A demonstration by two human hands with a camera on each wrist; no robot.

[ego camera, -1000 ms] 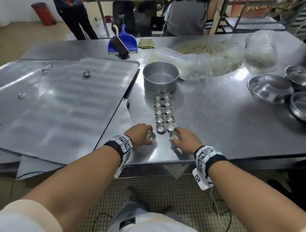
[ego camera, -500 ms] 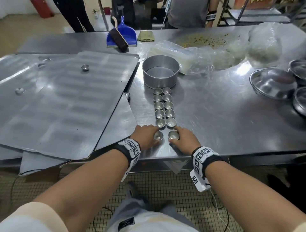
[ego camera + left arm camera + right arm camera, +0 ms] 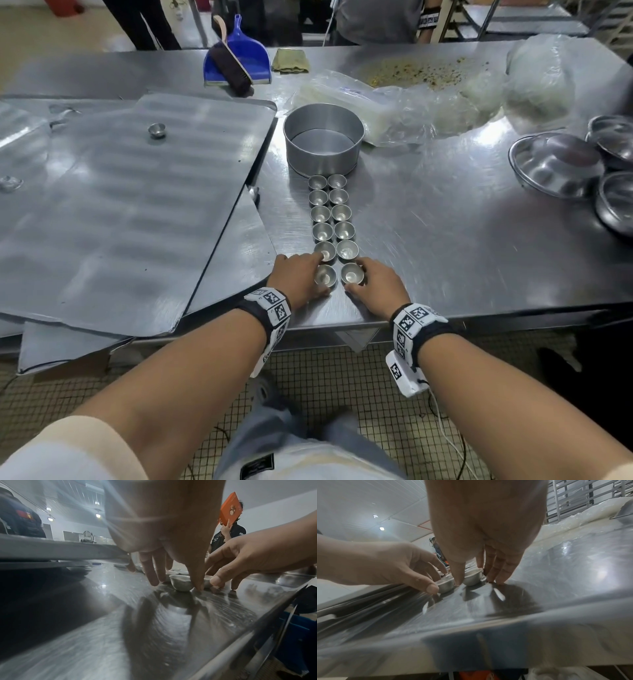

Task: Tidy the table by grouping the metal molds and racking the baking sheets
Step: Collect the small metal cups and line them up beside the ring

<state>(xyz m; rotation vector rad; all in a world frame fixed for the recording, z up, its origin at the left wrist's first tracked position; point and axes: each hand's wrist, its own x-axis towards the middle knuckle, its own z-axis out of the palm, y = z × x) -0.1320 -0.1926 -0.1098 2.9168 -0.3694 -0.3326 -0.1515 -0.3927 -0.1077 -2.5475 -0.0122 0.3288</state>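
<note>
My bare forearms end in black wristbands (image 3: 263, 313) carrying white blocks printed with black square codes. A thin white cable (image 3: 445, 425) trails from the right band. Cream sleeves (image 3: 82, 445), grey trousers (image 3: 274, 442).

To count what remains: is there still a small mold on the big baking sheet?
Yes, one small mold stands alone on the baking sheet.

Clutter along the far and right edges of a steel table (image 3: 445, 240).
Blue plastic dustpan (image 3: 246, 54) with dark brush (image 3: 231, 70), folded olive cloth (image 3: 289, 61), crumpled clear plastic bags (image 3: 428, 106), stacked shiny steel bowls (image 3: 555, 164).
</note>
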